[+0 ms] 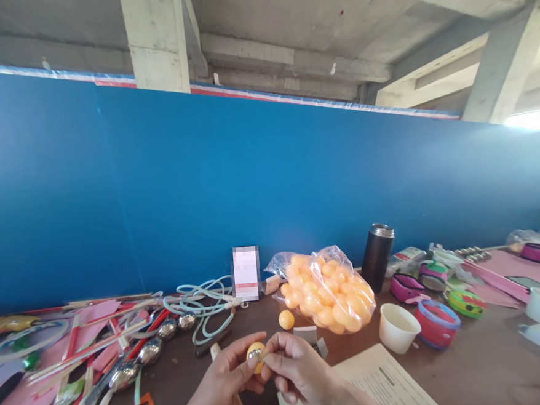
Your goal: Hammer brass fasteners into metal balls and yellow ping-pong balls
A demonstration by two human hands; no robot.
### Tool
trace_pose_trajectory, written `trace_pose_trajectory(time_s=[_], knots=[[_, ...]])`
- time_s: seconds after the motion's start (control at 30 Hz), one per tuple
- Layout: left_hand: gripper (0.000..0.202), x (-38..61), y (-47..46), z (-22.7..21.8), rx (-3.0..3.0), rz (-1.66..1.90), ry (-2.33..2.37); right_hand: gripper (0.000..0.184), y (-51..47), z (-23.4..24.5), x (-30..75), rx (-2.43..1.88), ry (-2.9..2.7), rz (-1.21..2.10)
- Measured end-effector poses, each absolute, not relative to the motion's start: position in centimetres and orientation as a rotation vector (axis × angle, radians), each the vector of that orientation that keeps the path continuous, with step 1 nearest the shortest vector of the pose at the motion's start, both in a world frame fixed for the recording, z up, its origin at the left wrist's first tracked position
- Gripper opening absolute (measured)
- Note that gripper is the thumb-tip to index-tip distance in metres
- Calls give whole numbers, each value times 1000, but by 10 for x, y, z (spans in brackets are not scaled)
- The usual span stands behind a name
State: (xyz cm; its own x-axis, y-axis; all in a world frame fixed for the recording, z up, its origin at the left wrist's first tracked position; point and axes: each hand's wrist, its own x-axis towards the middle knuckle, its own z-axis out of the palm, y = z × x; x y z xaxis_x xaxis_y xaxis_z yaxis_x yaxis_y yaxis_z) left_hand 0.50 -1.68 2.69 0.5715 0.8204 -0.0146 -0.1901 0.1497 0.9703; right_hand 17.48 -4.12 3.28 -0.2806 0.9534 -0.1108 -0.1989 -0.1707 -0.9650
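My left hand (222,378) pinches a small orange ball (254,356) between thumb and fingers, low in the middle of the view. My right hand (296,368) meets it from the right, its fingertips pinched on a tiny silvery piece pressed against the ball. Just beyond them a loose orange ball (286,319) lies on the brown table (471,367). Behind that sits a clear plastic bag (325,289) stuffed with several more orange balls.
Printed paper (379,386) lies under my right wrist. A white cup (398,327), coloured rings (433,320) and a black flask (378,255) stand to the right. Sticks, pink sheets, silver balls (150,351) and pale cord (203,300) clutter the left. A blue wall (250,179) closes the back.
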Motion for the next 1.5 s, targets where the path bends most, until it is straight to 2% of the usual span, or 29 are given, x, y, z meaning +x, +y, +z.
trace_pose_trajectory(time_s=[1.5], knots=[[53,9,-16,23,1318,835,735,30,-40,27,175,-967,-1157,1613]])
